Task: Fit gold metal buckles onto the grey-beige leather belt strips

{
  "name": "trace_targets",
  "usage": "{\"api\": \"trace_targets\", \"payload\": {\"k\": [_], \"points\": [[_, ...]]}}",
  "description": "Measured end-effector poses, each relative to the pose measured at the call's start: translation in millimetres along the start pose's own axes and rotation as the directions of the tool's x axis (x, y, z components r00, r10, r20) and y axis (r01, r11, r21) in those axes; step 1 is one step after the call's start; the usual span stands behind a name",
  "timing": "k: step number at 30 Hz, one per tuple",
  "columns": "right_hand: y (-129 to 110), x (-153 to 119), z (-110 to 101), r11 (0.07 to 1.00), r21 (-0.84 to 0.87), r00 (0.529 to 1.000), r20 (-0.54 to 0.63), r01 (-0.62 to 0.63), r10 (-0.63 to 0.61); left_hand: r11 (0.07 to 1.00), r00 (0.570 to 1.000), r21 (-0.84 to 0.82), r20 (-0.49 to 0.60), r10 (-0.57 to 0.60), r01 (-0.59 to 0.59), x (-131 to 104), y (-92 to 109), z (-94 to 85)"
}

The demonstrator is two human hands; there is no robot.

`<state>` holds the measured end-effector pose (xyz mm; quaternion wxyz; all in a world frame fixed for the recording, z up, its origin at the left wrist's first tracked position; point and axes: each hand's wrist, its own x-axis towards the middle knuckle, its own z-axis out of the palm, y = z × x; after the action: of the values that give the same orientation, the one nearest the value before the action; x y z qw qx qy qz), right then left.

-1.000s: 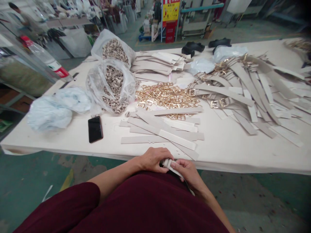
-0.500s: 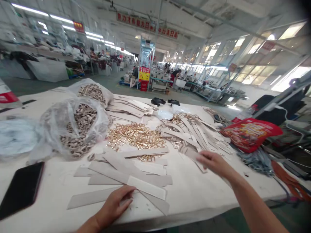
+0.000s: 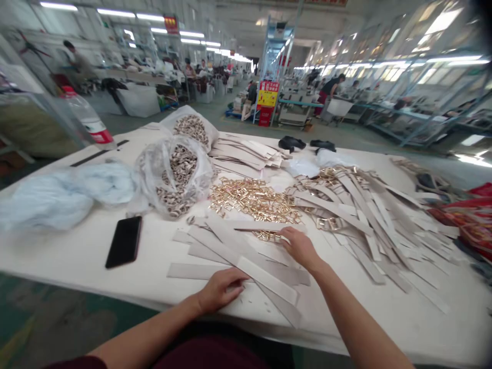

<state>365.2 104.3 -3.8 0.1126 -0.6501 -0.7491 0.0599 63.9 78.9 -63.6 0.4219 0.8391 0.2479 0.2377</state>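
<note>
Grey strips [image 3: 230, 246] lie crossed near the table's front edge. My left hand [image 3: 223, 290] rests at their left side, its fingers closed on the edge of a strip with a pale panel. Over the near right edge of the gold buckle pile [image 3: 253, 200], my right hand [image 3: 298, 246] has its fingertips together at the end of a long strip; whether a buckle is also between them is too small to tell. Right of it spreads a heap of strips with buckles [image 3: 361, 210].
A phone [image 3: 123, 242] lies on the left, below a clear bag of small loops [image 3: 177, 179]. Farther left are pale blue plastic bags [image 3: 49, 200] and a bottle [image 3: 90, 123]. More strips [image 3: 246, 154] and black items [image 3: 292, 143] lie at the back.
My right hand has moved left from the heap of buckled strips to the buckle pile. My left hand stays by the crossed strips. The view has turned left.
</note>
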Motion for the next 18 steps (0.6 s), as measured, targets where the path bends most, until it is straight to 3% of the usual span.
{"api": "trace_targets", "payload": {"k": [3,7,11,14,18], "points": [[-32.3,15.1,27.3,0.999,-0.033,0.994,0.108,0.038,-0.035,1.0,1.0,0.002,-0.009,-0.002,0.002,-6.8,-2.9,0.2],[-76.7,27.1,38.3,0.992,-0.051,0.979,0.173,0.119,-0.108,1.0,0.999,-0.009,-0.042,-0.024,0.023,-13.2,-5.4,-1.1],[-116.0,13.6,48.3,0.988,-0.091,0.989,0.094,0.125,-0.116,1.0,0.998,-0.014,-0.051,-0.023,0.023,-14.3,-6.6,-2.4],[-132.6,0.8,58.3,0.988,-0.058,0.989,0.056,0.141,-0.138,0.999,0.997,-0.037,-0.066,0.026,-0.028,-15.8,-6.8,0.0],[-140.5,-6.5,66.2,0.999,0.03,0.996,0.085,0.035,-0.037,1.0,0.989,-0.023,-0.144,0.018,-0.021,-22.0,-2.9,-4.6]]}}
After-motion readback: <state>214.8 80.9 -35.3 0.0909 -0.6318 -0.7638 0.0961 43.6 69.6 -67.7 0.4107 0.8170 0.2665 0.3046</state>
